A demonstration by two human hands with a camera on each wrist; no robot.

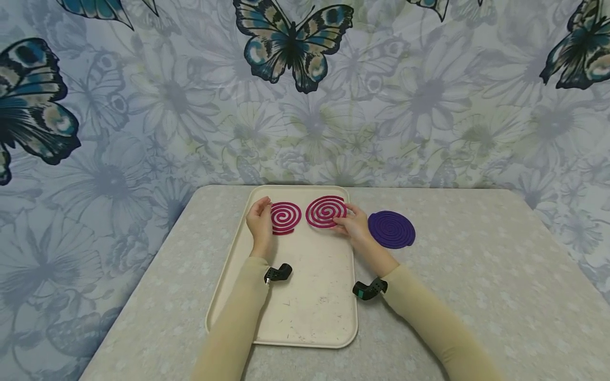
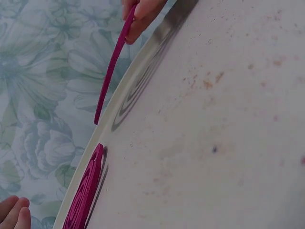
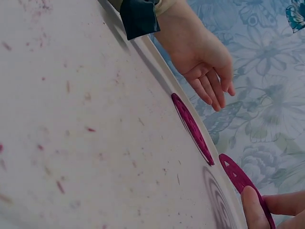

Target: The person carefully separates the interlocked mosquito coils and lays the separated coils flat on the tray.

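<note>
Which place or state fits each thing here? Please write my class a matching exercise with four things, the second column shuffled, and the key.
Things:
1. Bare left hand
2. Left magenta open-coiled spiral
3. Right magenta open-coiled spiral
4. Tightly wound purple disc

Places or states:
A. raised off the cream rectangular tray, pinched by the right hand
B. on the pale patterned table, outside the tray
C. holding nothing
D. lying on the tray

Pairs: 1-C, 2-D, 3-A, 4-B
</note>
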